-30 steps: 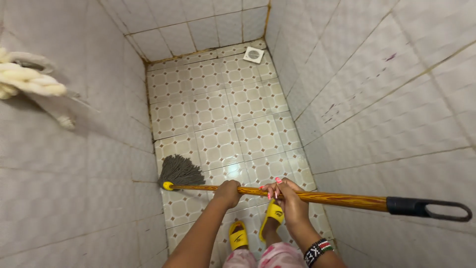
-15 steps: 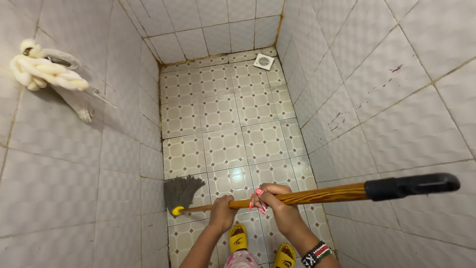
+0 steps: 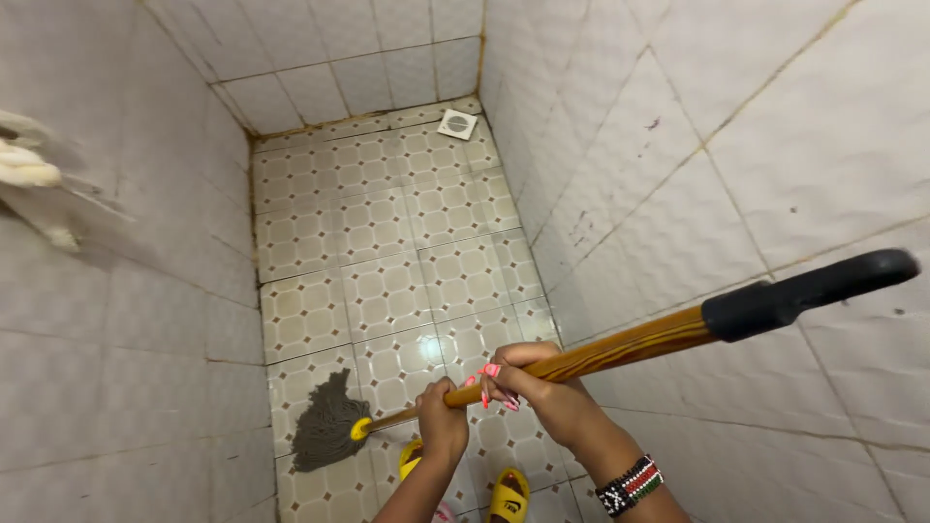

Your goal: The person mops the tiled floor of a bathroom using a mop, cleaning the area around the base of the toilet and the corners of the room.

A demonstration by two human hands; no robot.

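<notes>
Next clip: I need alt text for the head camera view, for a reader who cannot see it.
Seen from above, a person's left hand and right hand grip the wooden handle of a grey string mop, its head lying on the patterned tile floor of a narrow white-tiled stall. A square floor drain sits in the far corner, and yellow sandals show below the hands.

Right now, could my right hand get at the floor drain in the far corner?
Probably not. The right hand grips the mop handle near the feet, while the drain sits across the floor in the far corner. Nothing blocks it; it just looks too far.
</notes>
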